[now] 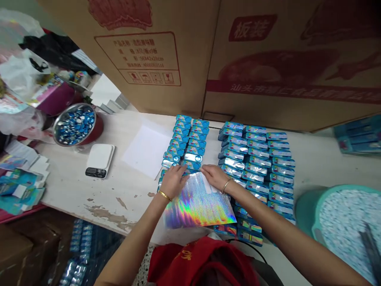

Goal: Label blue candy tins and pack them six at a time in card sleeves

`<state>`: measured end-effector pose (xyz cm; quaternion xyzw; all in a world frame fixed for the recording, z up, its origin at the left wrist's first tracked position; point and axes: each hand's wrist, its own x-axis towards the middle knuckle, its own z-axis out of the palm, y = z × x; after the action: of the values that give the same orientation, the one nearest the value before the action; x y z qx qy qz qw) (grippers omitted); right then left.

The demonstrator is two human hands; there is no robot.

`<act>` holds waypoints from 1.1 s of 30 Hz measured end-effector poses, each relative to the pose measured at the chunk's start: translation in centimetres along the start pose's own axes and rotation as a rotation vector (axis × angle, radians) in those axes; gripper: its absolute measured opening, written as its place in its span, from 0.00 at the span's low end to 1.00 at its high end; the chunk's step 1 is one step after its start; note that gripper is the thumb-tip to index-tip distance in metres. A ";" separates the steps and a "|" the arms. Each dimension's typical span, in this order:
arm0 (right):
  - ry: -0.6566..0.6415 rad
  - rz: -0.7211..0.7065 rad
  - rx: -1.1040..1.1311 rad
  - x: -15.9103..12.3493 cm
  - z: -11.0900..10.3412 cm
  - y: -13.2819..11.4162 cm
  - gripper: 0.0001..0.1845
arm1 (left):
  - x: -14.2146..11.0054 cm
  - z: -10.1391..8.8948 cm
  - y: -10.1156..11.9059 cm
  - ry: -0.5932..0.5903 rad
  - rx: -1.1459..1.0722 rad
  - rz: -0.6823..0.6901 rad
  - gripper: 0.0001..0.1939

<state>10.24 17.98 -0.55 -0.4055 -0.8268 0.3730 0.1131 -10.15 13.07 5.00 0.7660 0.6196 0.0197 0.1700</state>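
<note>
A shiny holographic sheet (202,206) lies at the front of the table, over part of the rows of small blue boxes (195,142). My left hand (174,182) rests at the sheet's upper left, fingers stretched over the boxes and thumb apart near the sheet's edge. At the upper right corner, my right hand (214,177) has thumb and fingertips pinched together on the sheet's edge. A whitish strip (207,184) shows beside that hand. Exactly what lies under my left fingertips is hidden.
Large cardboard boxes (190,59) stand along the back. On the left are a white scale (100,159), white paper (147,149) and a bowl (99,127) of shiny blue pieces. More blue boxes (281,171) and a teal tub (317,214) of pale bits are right.
</note>
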 end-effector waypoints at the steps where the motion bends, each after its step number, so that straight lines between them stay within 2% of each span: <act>1: -0.008 0.012 0.010 -0.5 -0.1 0.4 0.17 | 0.0 0.4 1.3 0.020 0.047 0.018 0.17; 4: -0.006 0.031 0.025 -1.6 -0.2 1.1 0.16 | 0.3 1.6 4.4 0.092 0.106 0.070 0.15; 6: 0.022 0.035 0.036 -2.1 -0.3 1.4 0.16 | 0.8 2.3 5.8 0.113 0.109 0.108 0.13; 15: 0.169 0.095 0.133 -3.7 -1.3 3.8 0.16 | 2.5 4.5 8.7 0.177 0.142 0.249 0.13; 20: 0.193 0.094 0.046 -5.0 -2.0 5.3 0.19 | 1.8 4.8 11.4 0.146 0.015 0.256 0.07; 23: 0.211 0.075 -0.098 -6.1 -2.2 5.8 0.19 | 0.9 3.8 12.4 0.070 -0.215 0.264 0.04; 25: 0.246 0.062 -0.141 -6.8 -2.4 5.8 0.19 | 0.9 2.7 12.4 0.052 -0.477 0.179 0.04; 27: 0.356 0.061 -0.069 -7.2 -2.7 5.4 0.19 | 1.8 1.4 11.9 0.114 -0.762 -0.018 0.06; 30: 0.578 0.101 0.279 -6.7 -3.3 4.1 0.23 | 4.5 0.0 10.5 0.256 -1.102 -0.294 0.09; 33: 0.613 0.184 0.659 -4.9 -3.6 2.5 0.26 | 7.3 -0.6 9.1 0.351 -1.266 -0.391 0.12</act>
<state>16.60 17.14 0.74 -0.5111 -0.5531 0.4874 0.4419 -0.05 18.65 6.84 0.3784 0.6341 0.4711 0.4825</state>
